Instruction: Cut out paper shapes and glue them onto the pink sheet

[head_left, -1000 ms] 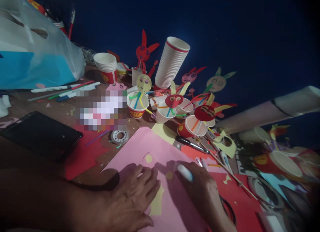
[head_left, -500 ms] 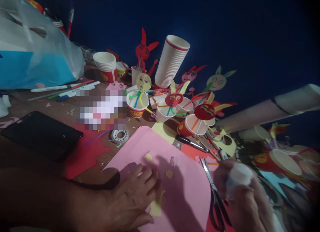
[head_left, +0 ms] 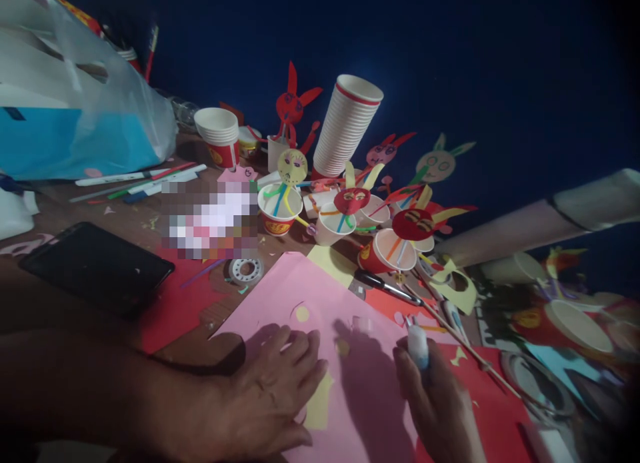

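Note:
My left hand (head_left: 277, 390) lies flat on a large pink paper sheet (head_left: 295, 283), fingers stretched out. Part of a pale yellow paper piece (head_left: 319, 406) shows beside its fingertips. Two small yellow paper discs, one (head_left: 303, 314) above the hand and one (head_left: 343, 346) in the shade, rest on the sheet. Over the sheet's right edge, my right hand (head_left: 443, 396) is closed around a small white bottle with a blue part (head_left: 418, 348), which looks like a glue bottle. Metal scissor tips (head_left: 410, 321) show just behind the bottle; the handles are hidden by my hand.
Paper cups with paper rabbit figures (head_left: 353, 200) stand behind the sheet, near a tall leaning cup stack (head_left: 347, 126). A black marker (head_left: 387, 288) and thin stick (head_left: 465, 346) lie right of centre. A tape roll (head_left: 246, 271) and dark tablet (head_left: 97, 266) are left.
My right hand has moved left with the white bottle, from beside the scissors to over the sheet's right edge, covering their handles. My left hand stays flat on the paper. The view has shifted slightly.

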Demonstrator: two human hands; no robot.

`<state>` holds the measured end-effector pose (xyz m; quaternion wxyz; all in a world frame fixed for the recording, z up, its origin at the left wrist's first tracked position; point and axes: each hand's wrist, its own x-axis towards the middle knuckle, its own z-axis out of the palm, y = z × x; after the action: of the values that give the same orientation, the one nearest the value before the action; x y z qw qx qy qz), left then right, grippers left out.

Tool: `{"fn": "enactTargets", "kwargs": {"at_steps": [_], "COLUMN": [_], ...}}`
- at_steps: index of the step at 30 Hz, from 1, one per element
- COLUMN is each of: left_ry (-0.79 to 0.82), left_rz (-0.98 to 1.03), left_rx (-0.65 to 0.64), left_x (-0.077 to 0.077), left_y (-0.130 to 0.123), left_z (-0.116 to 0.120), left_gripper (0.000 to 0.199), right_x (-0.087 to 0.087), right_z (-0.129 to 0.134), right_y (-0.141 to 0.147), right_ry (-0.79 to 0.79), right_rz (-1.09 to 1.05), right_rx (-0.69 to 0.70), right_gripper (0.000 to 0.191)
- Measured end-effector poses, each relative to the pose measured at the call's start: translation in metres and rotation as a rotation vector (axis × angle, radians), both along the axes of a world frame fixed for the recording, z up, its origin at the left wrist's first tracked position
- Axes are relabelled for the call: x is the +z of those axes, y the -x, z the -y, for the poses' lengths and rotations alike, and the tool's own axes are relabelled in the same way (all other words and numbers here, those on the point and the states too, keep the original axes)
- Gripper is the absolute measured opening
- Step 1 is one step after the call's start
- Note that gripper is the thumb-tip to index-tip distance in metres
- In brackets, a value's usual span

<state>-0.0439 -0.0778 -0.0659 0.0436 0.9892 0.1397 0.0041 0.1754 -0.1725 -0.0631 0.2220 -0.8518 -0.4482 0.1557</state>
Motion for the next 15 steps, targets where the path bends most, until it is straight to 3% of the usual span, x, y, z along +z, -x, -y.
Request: {"fn": "enactTargets", "kwargs": {"at_steps": [4,8,15], "left_ry": [-0.005,-0.015,-0.042], "left_rz": [0.029,0.025,0.035], "left_rx": [-0.042,-0.03,-0.01], "left_x": [-0.004,-0.007,-0.011], "left_y": [0.0,0.002,0.005], "left_z": [-0.001,0.002,0.004], "left_gripper": [0.06,0.057,0.055], "right_x": [0.013,0.004,-0.019], "right_z": [-0.017,-0.034,-0.038], "right_y": [0.023,0.036,0.031], "right_ry": [-0.008,0.022,-0.09], "right_rz": [-0.319,-0.445,-0.624], "right_rx": [0.209,0.35,0.289], "right_gripper": [0.033,0.022,0.028]}}
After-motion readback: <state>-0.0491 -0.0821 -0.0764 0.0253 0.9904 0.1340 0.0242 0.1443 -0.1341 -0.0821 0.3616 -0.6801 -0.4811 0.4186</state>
